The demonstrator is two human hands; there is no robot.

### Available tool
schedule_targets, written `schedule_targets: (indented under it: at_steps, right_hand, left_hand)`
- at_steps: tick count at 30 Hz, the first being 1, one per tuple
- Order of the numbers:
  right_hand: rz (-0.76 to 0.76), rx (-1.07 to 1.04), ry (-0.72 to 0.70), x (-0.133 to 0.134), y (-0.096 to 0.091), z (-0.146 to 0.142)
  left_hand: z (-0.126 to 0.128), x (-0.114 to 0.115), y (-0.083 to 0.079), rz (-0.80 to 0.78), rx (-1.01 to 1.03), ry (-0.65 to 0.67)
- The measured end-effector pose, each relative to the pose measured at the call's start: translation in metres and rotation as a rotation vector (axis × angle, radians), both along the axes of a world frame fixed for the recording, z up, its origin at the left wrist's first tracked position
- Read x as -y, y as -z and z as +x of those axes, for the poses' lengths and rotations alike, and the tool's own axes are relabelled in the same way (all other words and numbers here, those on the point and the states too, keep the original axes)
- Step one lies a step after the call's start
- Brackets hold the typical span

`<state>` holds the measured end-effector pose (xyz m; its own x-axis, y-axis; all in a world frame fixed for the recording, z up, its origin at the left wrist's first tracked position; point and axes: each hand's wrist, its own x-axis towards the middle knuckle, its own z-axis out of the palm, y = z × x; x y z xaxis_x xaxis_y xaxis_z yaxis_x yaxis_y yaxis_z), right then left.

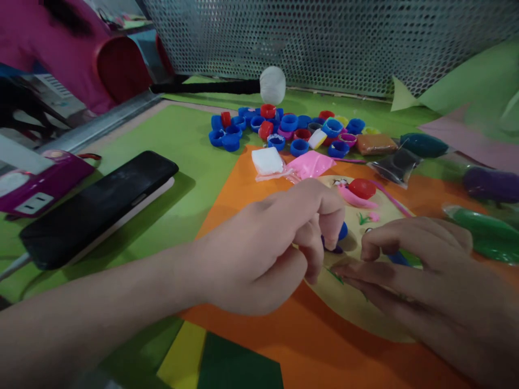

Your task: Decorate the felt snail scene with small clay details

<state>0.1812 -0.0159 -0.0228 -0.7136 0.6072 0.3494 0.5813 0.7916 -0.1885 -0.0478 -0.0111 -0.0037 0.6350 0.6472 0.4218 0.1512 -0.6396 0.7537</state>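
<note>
A round cream disc (359, 316) with coloured clay shapes on it lies on orange paper (320, 337). My left hand (267, 248) reaches over its left side with fingers curled down, close to a blue and purple clay shape (343, 231); whatever the fingertips hold is hidden. From the right, my right hand (438, 275) rests on the disc, its lower fingers stretched out beside a thin green clay strip (334, 274) and its upper finger bent. Farther back on the disc are a red and pink clay shape (362, 189) and a small pink flower (373, 216).
Several blue and red bottle caps (288, 122) lie behind the disc. Clay packets surround it: white (267, 162), pink (310, 163), orange (377, 144), green (486, 232). A phone-like black device (101, 208) and purple power strip (44, 186) lie left. A perforated metal panel (324, 43) stands behind.
</note>
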Motion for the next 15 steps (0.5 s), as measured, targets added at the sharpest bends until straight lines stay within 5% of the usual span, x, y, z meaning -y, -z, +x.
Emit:
schedule_targets:
  at_steps: [15]
  right_hand:
    - [-0.044, 0.001, -0.031, 0.0044, -0.004, -0.0019]
  left_hand:
    - [-0.0016, -0.0016, -0.0015, 0.064, -0.024, 0.016]
